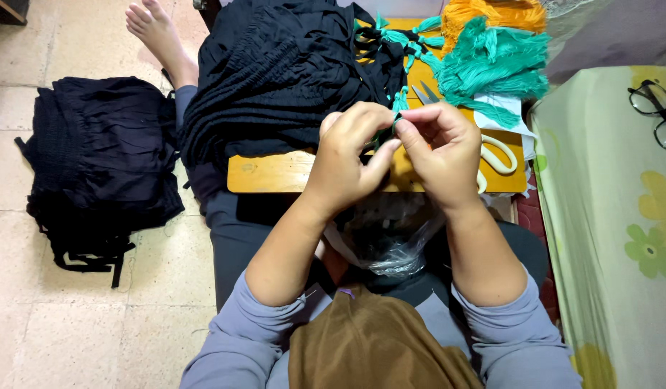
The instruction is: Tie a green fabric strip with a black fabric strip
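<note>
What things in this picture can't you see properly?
Head view only:
- The green piece pinched between the left hand and right hand: fingers cover nearly all of it.
- Scissors: the right hand hides their middle.
- Clear plastic bag: contents unreadable through glare and under both wrists.
- Orange tassels: cut off by the top edge.
- Eyeglasses: cut off by the right edge.
</note>
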